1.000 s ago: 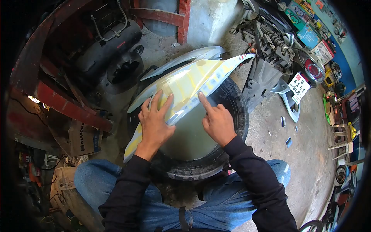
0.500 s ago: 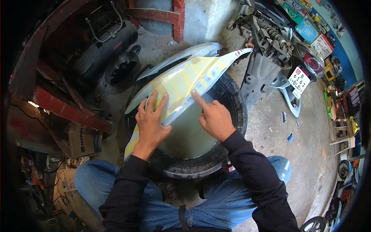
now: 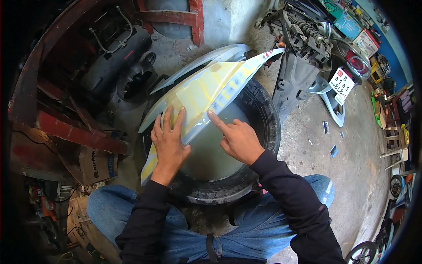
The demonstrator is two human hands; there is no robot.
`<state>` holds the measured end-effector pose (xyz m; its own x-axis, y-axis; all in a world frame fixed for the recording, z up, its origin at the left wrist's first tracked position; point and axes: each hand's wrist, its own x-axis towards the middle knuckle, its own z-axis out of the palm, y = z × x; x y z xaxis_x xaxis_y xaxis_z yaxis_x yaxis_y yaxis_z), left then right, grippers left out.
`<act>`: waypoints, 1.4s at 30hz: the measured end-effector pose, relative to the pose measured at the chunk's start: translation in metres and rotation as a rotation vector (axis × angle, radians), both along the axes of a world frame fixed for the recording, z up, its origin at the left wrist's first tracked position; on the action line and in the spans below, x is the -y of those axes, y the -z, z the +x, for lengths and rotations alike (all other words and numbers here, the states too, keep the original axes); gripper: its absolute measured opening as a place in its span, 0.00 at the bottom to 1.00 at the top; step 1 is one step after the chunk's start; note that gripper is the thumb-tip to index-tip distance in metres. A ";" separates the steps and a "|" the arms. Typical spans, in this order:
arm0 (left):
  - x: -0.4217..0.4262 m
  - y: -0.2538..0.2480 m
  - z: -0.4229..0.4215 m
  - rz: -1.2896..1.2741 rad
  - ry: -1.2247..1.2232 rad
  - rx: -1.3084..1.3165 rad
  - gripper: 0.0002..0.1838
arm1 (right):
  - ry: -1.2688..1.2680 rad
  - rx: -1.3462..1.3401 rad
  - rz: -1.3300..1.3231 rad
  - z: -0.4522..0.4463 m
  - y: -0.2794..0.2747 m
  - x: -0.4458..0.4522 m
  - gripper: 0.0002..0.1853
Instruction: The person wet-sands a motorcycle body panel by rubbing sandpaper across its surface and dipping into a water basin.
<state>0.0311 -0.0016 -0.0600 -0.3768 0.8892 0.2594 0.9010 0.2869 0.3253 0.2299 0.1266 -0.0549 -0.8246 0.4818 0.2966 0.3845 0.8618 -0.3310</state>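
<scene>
A yellow and white motorcycle body panel [image 3: 198,97] lies slanted across a black round tub [image 3: 267,127] that holds cloudy water [image 3: 215,154]. My left hand [image 3: 169,147] rests on the panel's lower part, fingers spread flat and the thumb by its right edge. With its index finger stretched out, my right hand [image 3: 239,140] touches the panel's right edge. Its other fingers are curled, and I see nothing in them. Blue-grey patches [image 3: 229,91] run along that edge above the fingertip. A second pale panel [image 3: 198,66] lies behind the first, partly hidden by it.
A black compressor tank [image 3: 116,53] stands at the upper left beside a red metal frame [image 3: 83,132]. At the upper right are motorcycle parts [image 3: 307,57] and a number plate [image 3: 341,86]. Small blue pieces [image 3: 334,151] lie on the concrete floor.
My right index finger has slid down and left along the panel's edge. My left hand stays spread on the panel. The whole view has shifted slightly.
</scene>
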 end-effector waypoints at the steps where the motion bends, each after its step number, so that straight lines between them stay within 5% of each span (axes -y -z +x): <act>1: 0.000 0.000 0.000 0.002 0.000 -0.003 0.58 | -0.001 0.006 0.037 0.002 -0.001 -0.003 0.47; 8: 0.001 -0.003 0.002 0.000 -0.016 -0.051 0.56 | 0.129 0.036 0.130 0.000 -0.004 -0.025 0.48; 36: -0.001 -0.004 0.001 0.010 -0.022 -0.031 0.56 | -0.050 0.012 0.023 -0.012 0.000 0.007 0.47; 42: 0.000 -0.009 0.002 0.009 -0.013 0.005 0.54 | 0.118 -0.004 0.024 -0.013 -0.001 -0.011 0.48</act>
